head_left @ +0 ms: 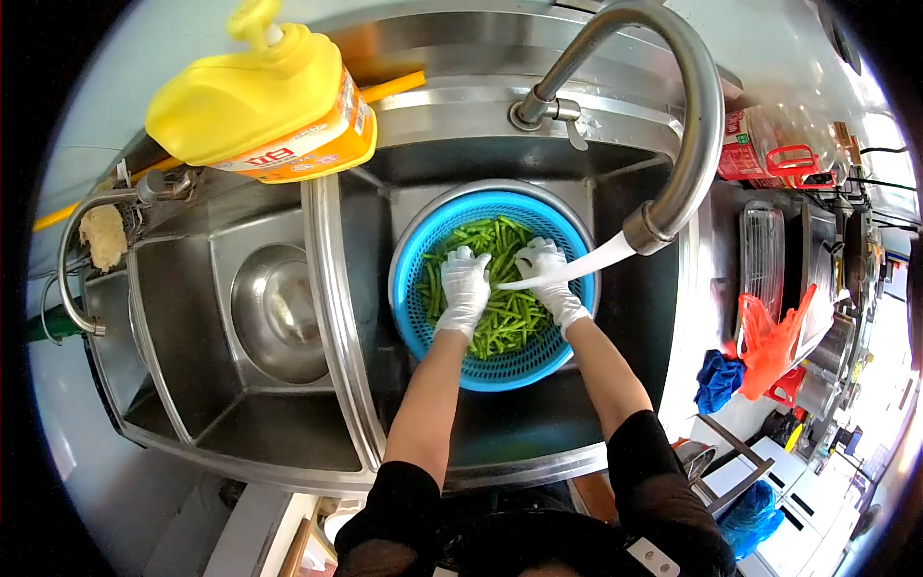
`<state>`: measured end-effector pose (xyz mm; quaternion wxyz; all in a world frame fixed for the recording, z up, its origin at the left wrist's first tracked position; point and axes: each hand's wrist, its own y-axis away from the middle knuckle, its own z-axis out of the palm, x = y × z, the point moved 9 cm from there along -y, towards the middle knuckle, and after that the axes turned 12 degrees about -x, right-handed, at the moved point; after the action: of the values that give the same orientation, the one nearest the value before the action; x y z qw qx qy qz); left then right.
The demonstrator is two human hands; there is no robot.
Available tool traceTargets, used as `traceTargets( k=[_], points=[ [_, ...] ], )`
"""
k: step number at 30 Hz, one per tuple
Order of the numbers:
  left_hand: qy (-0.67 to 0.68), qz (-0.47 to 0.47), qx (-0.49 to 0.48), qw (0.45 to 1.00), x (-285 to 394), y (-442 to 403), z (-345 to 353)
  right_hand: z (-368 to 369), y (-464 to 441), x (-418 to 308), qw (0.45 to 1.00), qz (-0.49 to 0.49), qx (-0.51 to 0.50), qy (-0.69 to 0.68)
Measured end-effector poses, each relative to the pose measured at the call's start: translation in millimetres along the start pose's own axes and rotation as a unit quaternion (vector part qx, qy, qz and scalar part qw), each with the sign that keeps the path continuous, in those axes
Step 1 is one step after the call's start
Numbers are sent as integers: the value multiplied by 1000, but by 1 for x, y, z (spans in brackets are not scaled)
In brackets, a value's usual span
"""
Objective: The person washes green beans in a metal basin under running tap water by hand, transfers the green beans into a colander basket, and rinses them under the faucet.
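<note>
Cut green beans (505, 322) fill a blue plastic colander (524, 381), set inside a round metal basin (595, 226) in the right-hand sink. My left hand (465, 287), in a white glove, is down among the beans on the left with its fingers curled into them. On the right, my right hand (549, 277) wears a matching glove, its fingers bent round beans; the fingertips are partly hidden. From the curved faucet (709, 96) a stream of water (601, 260) runs across my right hand towards the beans between both hands.
A yellow pump bottle (264, 111) stands behind the sink divider (338, 327). The left sink holds a metal bowl (279, 313). A second faucet (72, 250) and a sponge (103, 237) are farther left. Rightward are a red plastic bag (769, 346) and a blue cloth (718, 382).
</note>
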<state>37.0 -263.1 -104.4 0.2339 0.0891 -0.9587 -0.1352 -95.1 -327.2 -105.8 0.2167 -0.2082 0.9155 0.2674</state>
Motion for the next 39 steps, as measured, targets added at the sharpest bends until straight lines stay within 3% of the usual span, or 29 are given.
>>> traceTargets(
  k=[2,5,6,8,10,12,15,19,24,28,31,32,39],
  points=[
    [-37,41,12,998,5,1,11,8,2,19,999,1,45,10],
    [-59,52,34,996,6,4,9,2,11,28,990,-30,104,-93],
    [-45,55,32,997,5,6,6,4,16,37,979,-9,79,-189],
    [-5,59,62,996,-1,10,-1,1,25,40,969,10,72,-238],
    [136,12,107,985,-18,18,-11,-2,37,42,944,37,65,-323],
    [294,-33,145,944,-43,31,-11,-7,52,40,913,52,77,-398],
    [661,-169,25,730,-62,52,15,-21,70,28,905,58,91,-412],
    [747,-155,13,647,-49,80,-15,-25,84,17,892,50,99,-438],
    [733,-172,-40,656,-34,101,-16,-4,99,-4,807,139,4,-575],
    [719,-138,-63,678,-7,105,-22,11,106,-25,772,118,-68,-621],
    [700,-102,-94,701,13,108,-26,18,112,-40,769,114,-91,-622],
    [692,-108,-102,706,13,111,-23,11,113,-51,809,83,-124,-568],
    [691,-148,-88,702,0,128,-8,25,125,-60,814,63,-144,-559]
  ],
)
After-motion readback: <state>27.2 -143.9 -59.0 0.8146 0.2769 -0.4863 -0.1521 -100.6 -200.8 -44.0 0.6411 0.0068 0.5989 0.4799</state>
